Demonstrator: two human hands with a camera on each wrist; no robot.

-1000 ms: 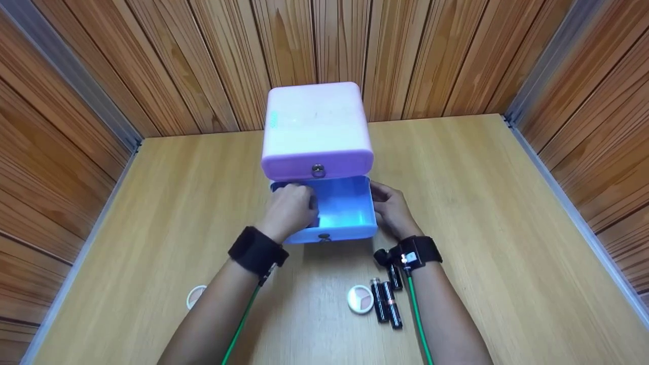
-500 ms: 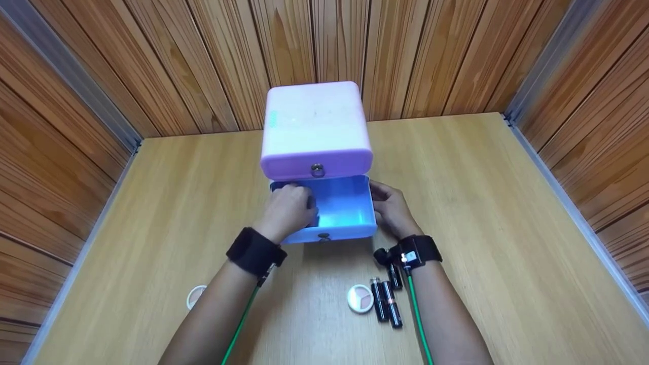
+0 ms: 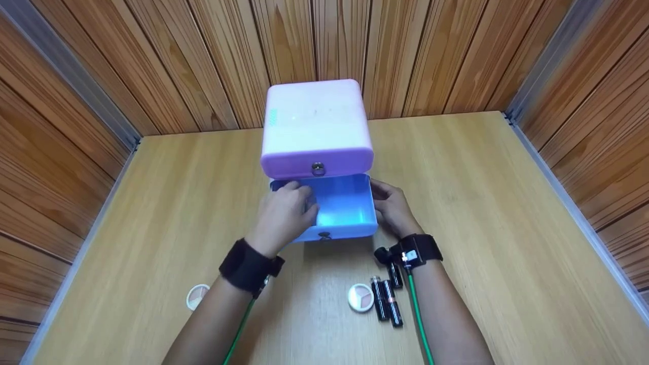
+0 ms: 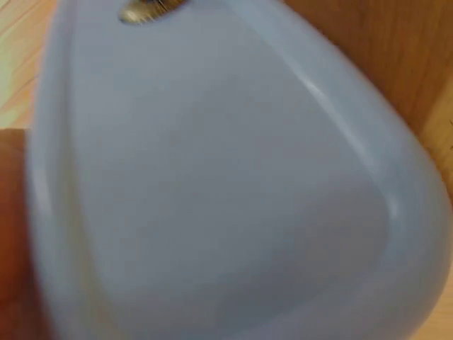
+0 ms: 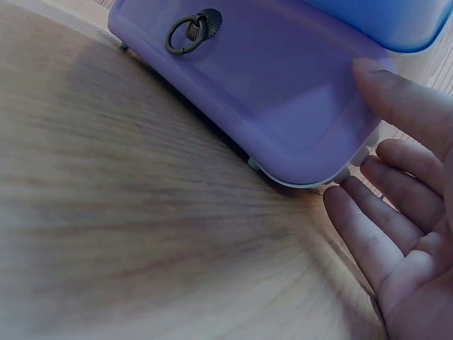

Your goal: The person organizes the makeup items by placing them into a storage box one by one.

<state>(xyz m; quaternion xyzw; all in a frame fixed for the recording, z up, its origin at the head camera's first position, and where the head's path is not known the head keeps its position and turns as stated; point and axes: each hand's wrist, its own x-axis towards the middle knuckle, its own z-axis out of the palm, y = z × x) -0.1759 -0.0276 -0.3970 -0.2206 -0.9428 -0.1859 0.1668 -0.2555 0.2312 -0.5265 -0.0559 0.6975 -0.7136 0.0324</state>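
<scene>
A small drawer box (image 3: 317,119) with a pale pink top stands on the table. Its blue drawer (image 3: 347,200) is pulled out. My left hand (image 3: 284,215) reaches over the drawer's left front into it; the fingertips are hidden, so what they hold cannot be made out. Something dark (image 3: 277,185) shows at the drawer's back left corner. The left wrist view is filled by the blue drawer front (image 4: 226,163). At the box's right side is my right hand (image 5: 414,219), fingers fairly straight, thumb at the edge of the purple lower drawer (image 5: 283,92).
A round three-colour makeup compact (image 3: 361,297) lies beside black lipstick-like tubes (image 3: 379,299) near my right forearm. A further black tube (image 3: 394,275) is partly under the wrist strap. Another round compact (image 3: 196,296) lies by my left forearm. Wood-panelled walls (image 3: 314,45) enclose the table.
My left wrist has shifted slightly left and toward me, and the hand has turned a little within the drawer. More of the left compact shows. My right hand and the box stay put.
</scene>
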